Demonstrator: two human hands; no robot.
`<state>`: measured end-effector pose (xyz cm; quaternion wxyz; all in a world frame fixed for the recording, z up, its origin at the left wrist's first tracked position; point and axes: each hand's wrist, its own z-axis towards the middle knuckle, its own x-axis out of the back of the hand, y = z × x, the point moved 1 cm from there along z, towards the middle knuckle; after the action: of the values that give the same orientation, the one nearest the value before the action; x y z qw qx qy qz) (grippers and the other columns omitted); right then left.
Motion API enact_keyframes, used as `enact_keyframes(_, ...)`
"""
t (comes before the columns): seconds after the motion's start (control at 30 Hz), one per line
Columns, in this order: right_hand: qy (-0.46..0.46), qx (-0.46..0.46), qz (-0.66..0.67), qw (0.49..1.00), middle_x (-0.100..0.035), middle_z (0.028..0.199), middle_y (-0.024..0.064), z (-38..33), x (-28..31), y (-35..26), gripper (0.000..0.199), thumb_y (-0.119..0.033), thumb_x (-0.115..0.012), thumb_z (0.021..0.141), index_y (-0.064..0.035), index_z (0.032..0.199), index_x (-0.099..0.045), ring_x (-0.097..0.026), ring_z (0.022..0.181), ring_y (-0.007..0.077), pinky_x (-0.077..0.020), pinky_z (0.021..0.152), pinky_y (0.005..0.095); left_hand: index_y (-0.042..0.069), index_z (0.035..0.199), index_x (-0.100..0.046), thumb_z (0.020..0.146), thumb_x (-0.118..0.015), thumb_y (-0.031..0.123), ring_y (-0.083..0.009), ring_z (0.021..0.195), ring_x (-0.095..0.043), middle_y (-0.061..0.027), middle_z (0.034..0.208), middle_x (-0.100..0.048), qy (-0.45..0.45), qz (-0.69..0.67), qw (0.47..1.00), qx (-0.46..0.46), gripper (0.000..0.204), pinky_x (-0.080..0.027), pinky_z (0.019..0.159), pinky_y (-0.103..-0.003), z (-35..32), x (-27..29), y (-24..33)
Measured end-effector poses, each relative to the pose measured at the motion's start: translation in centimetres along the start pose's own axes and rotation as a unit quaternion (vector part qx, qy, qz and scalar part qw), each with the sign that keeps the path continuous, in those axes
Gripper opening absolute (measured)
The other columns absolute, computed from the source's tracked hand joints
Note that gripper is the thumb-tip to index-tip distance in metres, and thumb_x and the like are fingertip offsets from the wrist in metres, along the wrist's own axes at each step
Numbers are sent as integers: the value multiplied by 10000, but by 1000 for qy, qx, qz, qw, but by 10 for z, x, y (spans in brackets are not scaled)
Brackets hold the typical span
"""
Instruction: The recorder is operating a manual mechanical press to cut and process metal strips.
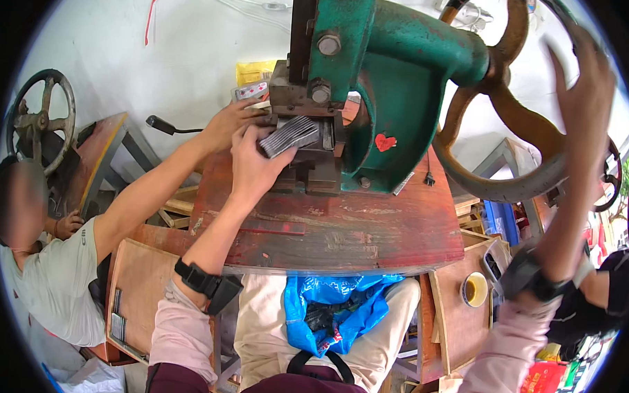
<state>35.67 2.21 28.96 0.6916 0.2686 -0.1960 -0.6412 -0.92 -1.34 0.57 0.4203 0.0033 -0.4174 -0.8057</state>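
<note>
My left hand (254,168) is closed around a bundle of thin, dark grey metal strips (289,137), held tilted in front of the press's lower block. The machine is a green hand press (401,102) bolted together on a wooden table. On the right, my right hand (587,88) is raised beside the rim of the press's big handwheel (502,92), thumb apart and fingers stretched, slightly blurred. Whether it touches the rim I cannot tell. Just beyond my left hand, a co-worker's hand (230,124) reaches in from the left to the side of the press block (288,92).
The worn reddish table (327,231) carries the press. A blue plastic bag (345,308) with dark scraps lies on my lap. To the right, a cup of brown liquid (473,289) stands on a wooden tray (456,319). Another tray (142,260) and a second handwheel (43,121) are at left.
</note>
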Motion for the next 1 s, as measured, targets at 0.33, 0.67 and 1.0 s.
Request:
enact_keyframes(0.33,-150,-684,695,-162,-598,1075,136,-126,161,-357,446,-90,-661,849,49,1214,-447,-600,972,208,-496,874,343,13,880,-569,588,-772,88,-286,1024,-565,-128,1014,-629,-57,-4,987,-148,363,-423,889,-399,-128,52,62)
enact_keyframes(0.67,-28,-746,651,-134,-618,1006,138,-146,168,-325,314,-5,-628,849,27,1130,-492,-630,912,220,-544,791,334,53,810,-539,544,-809,107,-310,1018,-561,-89,981,-660,-103,-12,962,-253,383,-395,868,-452,-159,39,89)
enact_keyframes(1.0,25,-773,629,-82,-603,1050,188,-160,175,-309,418,-237,-514,951,54,1238,-425,-614,987,276,-529,836,374,53,837,-510,545,-818,117,-309,1013,-555,-116,966,-666,-109,-29,950,-290,429,-392,859,-453,-164,24,111)
